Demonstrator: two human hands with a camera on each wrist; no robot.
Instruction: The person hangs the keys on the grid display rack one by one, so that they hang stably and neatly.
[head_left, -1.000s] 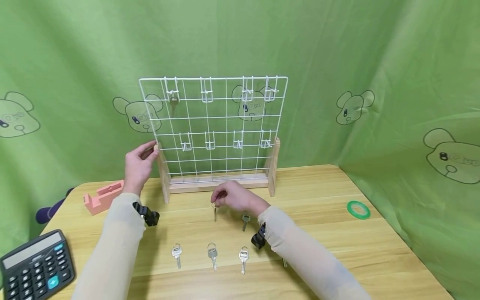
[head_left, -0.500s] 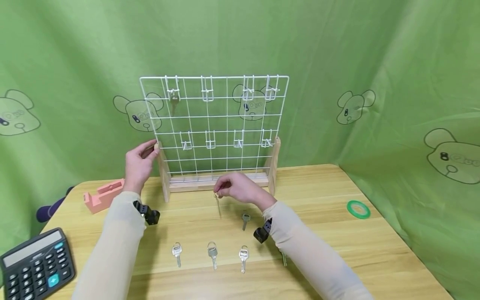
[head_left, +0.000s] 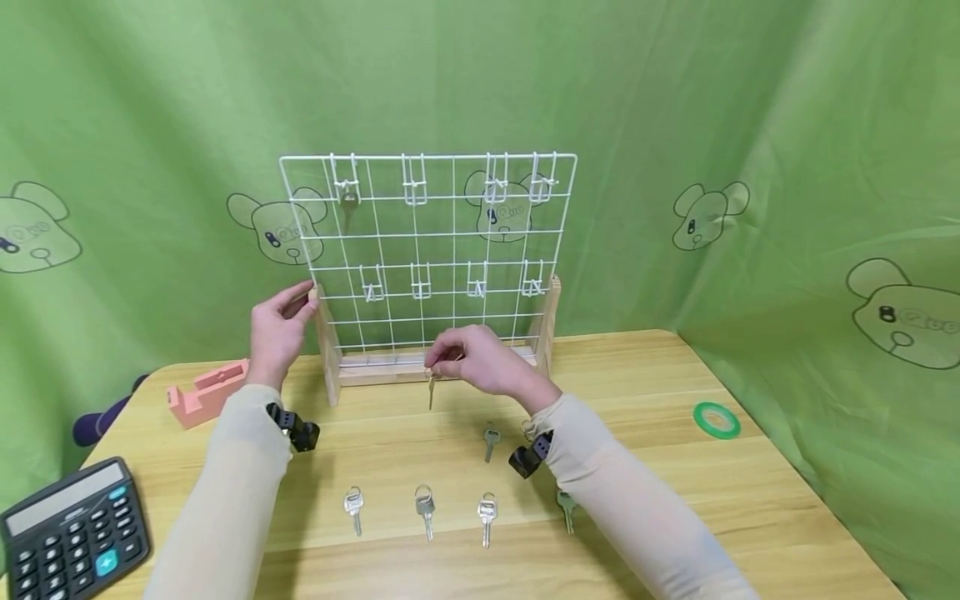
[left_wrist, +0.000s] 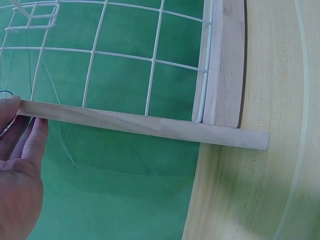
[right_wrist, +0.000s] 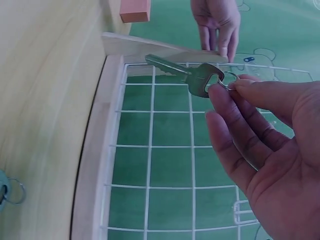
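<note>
A white wire grid rack [head_left: 427, 157] with hooks in two rows stands in a wooden base at the back of the table. My left hand [head_left: 276, 337] pinches the top of its left wooden upright [left_wrist: 125, 121] between thumb and fingers. In front of the rack's lower part, my right hand [head_left: 483, 358] holds a key [right_wrist: 200, 80] by its ring, pinched between thumb and fingertips; in the head view the key hangs blade down. Another key [head_left: 348, 200] hangs from the top left hook. The other hooks carry nothing.
Several keys with rings lie on the table, among them a front-left key [head_left: 354, 508] and one partly under the right sleeve [head_left: 566, 508]. A pink tape dispenser [head_left: 206, 396] and a calculator [head_left: 75, 529] are at left, a green tape roll [head_left: 717, 419] at right.
My right hand has risen and moved toward the rack, carrying the key up from near the table. My left hand has stayed on the upright.
</note>
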